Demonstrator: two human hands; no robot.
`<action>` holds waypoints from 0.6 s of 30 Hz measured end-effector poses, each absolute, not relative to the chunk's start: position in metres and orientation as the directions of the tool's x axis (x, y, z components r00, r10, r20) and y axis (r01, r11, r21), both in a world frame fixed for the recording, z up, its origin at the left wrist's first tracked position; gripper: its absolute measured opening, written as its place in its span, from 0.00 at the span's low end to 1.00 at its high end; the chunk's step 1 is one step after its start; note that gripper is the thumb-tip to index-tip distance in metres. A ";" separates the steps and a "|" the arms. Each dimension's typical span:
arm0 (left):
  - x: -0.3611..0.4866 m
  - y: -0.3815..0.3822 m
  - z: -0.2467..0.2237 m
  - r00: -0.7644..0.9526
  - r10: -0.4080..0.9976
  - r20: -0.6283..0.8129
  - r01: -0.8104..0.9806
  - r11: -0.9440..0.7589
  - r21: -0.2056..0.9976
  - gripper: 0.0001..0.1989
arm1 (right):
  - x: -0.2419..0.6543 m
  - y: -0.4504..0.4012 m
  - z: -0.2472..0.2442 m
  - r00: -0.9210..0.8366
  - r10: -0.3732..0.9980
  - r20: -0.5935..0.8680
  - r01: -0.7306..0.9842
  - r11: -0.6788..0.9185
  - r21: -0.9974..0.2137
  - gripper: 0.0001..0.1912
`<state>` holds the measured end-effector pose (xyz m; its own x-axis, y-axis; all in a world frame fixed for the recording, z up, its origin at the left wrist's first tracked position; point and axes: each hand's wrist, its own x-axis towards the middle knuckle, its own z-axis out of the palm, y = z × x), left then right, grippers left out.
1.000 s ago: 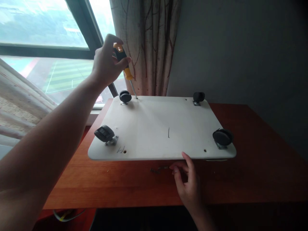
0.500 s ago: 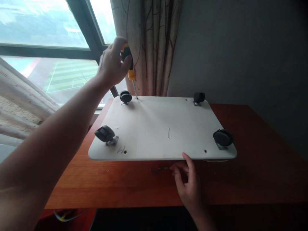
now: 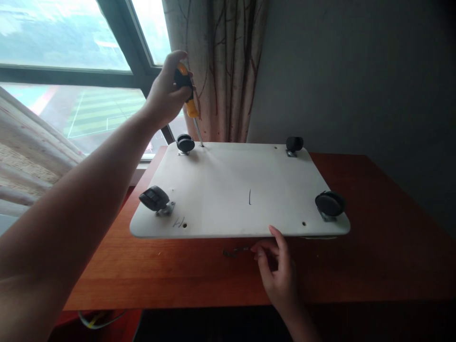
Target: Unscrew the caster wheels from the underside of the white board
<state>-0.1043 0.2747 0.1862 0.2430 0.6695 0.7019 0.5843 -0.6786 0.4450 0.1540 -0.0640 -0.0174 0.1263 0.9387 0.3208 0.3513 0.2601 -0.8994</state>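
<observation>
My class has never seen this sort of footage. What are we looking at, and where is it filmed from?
There is no machine here, just a person's bare hands, filmed by one camera worn on the head, looking forward and down. On the wooden table lies a white board with four black caster wheels facing up. The left hand holds a yellow-and-black screwdriver, its tip at the board's far edge. The right hand is at the near edge, beside small dark pieces too dim to identify.

Board [image 3: 228, 183] on table [image 3: 377, 228], perhaps screws [image 3: 230, 253] before it
</observation>
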 end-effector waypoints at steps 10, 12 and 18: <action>-0.101 0.271 0.196 0.219 0.645 0.732 0.738 -0.600 0.308 0.20 | 0.155 -0.064 -0.020 0.127 0.943 0.307 0.344 0.249 -0.905 0.30; -0.101 0.275 0.197 0.304 0.682 0.665 0.642 -0.662 0.387 0.29 | 0.155 -0.064 -0.021 0.128 0.944 0.303 0.342 0.245 -0.907 0.30; -0.096 0.267 0.191 0.242 0.614 0.752 0.716 -0.636 0.288 0.32 | 0.155 -0.064 -0.023 0.129 0.945 0.301 0.324 0.246 -0.913 0.30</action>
